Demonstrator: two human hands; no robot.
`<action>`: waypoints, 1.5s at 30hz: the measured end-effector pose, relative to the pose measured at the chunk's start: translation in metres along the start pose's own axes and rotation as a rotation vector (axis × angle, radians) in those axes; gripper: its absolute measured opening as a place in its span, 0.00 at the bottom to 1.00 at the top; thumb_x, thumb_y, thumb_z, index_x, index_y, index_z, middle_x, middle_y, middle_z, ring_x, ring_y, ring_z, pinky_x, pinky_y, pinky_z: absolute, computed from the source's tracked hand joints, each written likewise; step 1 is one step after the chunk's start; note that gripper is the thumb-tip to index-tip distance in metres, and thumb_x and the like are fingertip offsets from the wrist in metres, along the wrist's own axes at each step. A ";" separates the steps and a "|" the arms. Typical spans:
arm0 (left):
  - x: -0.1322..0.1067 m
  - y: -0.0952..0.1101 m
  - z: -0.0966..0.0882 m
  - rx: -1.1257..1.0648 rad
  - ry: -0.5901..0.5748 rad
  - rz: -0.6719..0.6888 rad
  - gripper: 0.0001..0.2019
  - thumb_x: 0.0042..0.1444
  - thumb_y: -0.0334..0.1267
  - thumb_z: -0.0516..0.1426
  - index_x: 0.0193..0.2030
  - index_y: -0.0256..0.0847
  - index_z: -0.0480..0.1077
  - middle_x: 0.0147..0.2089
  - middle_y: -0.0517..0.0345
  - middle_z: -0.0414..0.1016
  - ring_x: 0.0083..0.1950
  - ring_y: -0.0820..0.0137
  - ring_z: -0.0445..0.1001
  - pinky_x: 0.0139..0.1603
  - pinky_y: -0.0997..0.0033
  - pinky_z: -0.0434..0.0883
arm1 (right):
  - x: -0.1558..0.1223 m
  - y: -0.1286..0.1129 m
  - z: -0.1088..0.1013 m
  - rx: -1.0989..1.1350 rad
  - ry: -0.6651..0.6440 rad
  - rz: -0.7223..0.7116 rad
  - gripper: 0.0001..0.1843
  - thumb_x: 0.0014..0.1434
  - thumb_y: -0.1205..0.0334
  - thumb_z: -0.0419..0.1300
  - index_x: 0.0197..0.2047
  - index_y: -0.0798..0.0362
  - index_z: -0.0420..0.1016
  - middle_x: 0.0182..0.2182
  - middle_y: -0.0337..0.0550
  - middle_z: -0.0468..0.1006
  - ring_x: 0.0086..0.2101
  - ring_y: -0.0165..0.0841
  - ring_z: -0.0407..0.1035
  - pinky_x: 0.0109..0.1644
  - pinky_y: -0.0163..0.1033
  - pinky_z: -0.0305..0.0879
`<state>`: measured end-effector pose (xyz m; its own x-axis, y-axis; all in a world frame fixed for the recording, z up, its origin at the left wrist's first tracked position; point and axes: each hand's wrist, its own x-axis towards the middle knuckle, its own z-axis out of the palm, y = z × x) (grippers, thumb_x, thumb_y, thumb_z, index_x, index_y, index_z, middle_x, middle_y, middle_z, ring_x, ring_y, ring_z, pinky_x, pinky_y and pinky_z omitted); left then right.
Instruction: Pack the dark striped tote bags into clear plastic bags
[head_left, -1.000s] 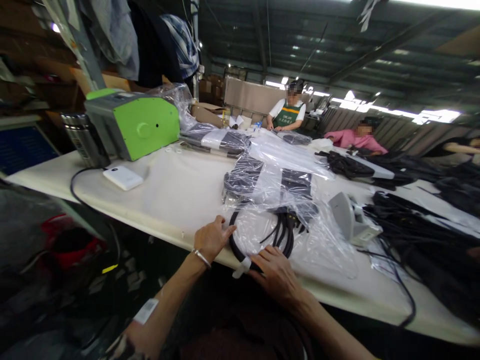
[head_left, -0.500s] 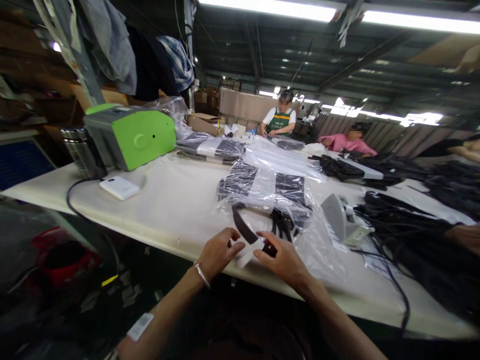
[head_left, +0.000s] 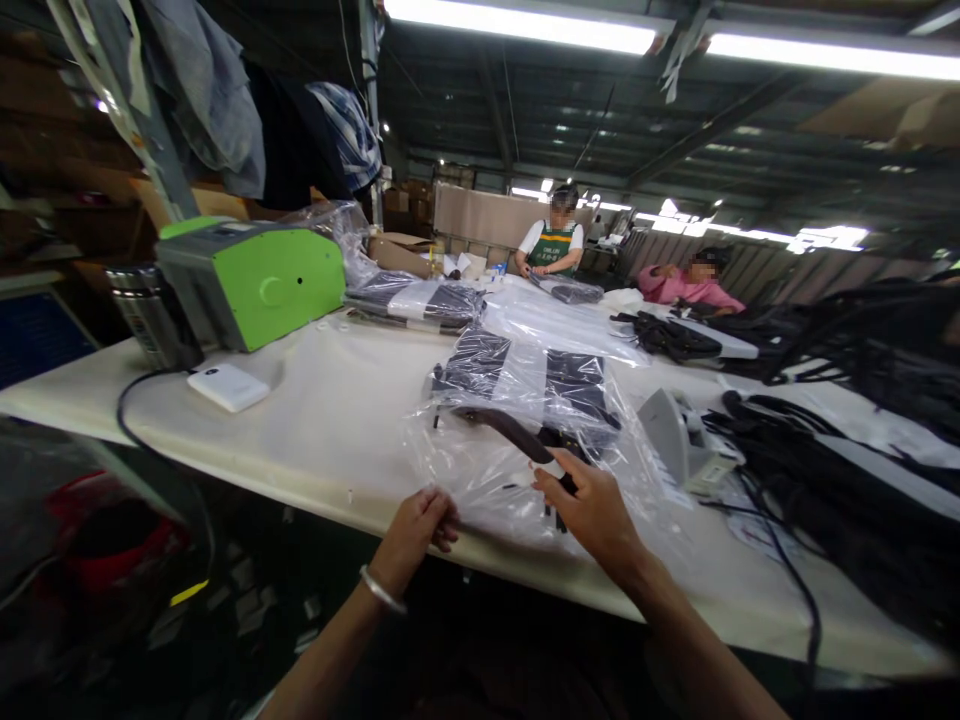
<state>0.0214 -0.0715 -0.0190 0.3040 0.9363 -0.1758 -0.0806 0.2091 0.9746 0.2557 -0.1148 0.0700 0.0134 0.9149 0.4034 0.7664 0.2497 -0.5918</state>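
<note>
A dark bag (head_left: 480,365) with a white band across it lies flat on the table, under a clear plastic bag (head_left: 465,465). Its dark curved handle (head_left: 510,428) reaches toward me, and my right hand (head_left: 596,505) is closed on the near end. Something whitish shows by those fingertips, too blurred to name. At the table's front edge, my left hand (head_left: 416,530) has its fingers drawn together beside the plastic bag's near left corner. What it pinches, if anything, is hidden.
On the left stand a green and grey machine (head_left: 277,285), a steel flask (head_left: 150,315) and a white device (head_left: 228,387). A grey tape dispenser (head_left: 679,440) and dark strapped goods (head_left: 847,500) lie to the right. Across the table, a person in a green apron (head_left: 556,245) handles a wrapped item.
My right hand has lifted the handle's near end up and rightward. My left hand has moved left and down, its fingers now closed. The plastic spreads farther left. Dark goods at right have shifted.
</note>
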 end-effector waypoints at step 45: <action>0.058 -0.002 -0.064 1.264 -0.012 1.087 0.22 0.62 0.31 0.48 0.60 0.58 0.65 0.30 0.68 0.79 0.27 0.73 0.77 0.29 0.79 0.72 | 0.150 0.097 0.118 -0.462 -0.062 -0.272 0.28 0.63 0.75 0.45 0.65 0.54 0.63 0.63 0.51 0.66 0.63 0.45 0.58 0.66 0.53 0.58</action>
<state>-0.0220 0.0006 -0.0401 0.6316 0.4795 0.6093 0.5202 -0.8448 0.1255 0.2565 0.0835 -0.0091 -0.2523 0.8571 0.4491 0.9398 0.3276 -0.0972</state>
